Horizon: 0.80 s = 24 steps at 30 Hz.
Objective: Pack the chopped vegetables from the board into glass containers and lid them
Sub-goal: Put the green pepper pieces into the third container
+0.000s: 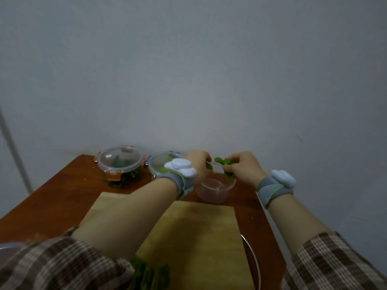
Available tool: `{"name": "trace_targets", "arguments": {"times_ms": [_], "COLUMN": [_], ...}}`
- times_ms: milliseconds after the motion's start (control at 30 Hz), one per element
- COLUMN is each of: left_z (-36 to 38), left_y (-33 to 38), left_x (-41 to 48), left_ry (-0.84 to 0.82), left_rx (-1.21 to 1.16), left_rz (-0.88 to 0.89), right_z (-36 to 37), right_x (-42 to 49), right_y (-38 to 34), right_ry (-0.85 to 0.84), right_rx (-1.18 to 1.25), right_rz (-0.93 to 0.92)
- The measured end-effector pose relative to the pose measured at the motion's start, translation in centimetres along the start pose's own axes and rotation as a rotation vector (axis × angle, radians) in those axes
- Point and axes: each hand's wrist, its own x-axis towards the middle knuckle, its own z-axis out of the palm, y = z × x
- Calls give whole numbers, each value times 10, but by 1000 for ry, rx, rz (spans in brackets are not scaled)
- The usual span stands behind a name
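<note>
Head view is taking in the scene from above, and the nearest things are being cut off by the bottom edge: two plaid sleeves [62, 262], a dark heap of leafy greens [150, 273] at about 6 o'clock on the wooden cutting board [199, 237], and a thin curved metal rim [251, 260] at 5 o'clock whose owner cannot be made out. A greyish rounded object [8, 248] is peeking in at 8 o'clock, too cropped to name.

Past the board's far edge, at 12 o'clock, an open glass container [214, 189] is standing on the reddish-brown table [52, 195]; it is looking clear and mostly empty, with a pinkish tint from the wood beneath.

Above its rim, the right hand [243, 166] is pinching a bunch of bright green leaf pieces [225, 164], fingers closed around them, some leaves dangling toward the container's mouth. The left hand [199, 162] is curled shut as well, fingertips gripping a small green piece just beside the other hand's bunch. Both wrists are wearing grey straps carrying white sensor pods [180, 165].

Further back at 11 o'clock, a lidded container [161, 164] with pale green contents is being partly hidden by the left wrist. At 10 o'clock, a second lidded container [120, 164] with orange clips is holding dark greens, blurred through its lid.
</note>
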Motion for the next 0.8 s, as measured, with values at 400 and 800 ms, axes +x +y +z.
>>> {"name": "trace_targets", "arguments": {"times_ms": [400,800], "left_z": [20,-67], "left_y": [-2,-43], "left_x": [21,-107], "left_ry": [-225,-31], "left_rx": [312,9], "left_rz": [-11,84], "right_z": [11,35], "right_x": [8,-70], "right_y": [12,-37], "right_ry": [-93,-395], "right_rx": [-297,58], "right_rz": [-48,-259]}}
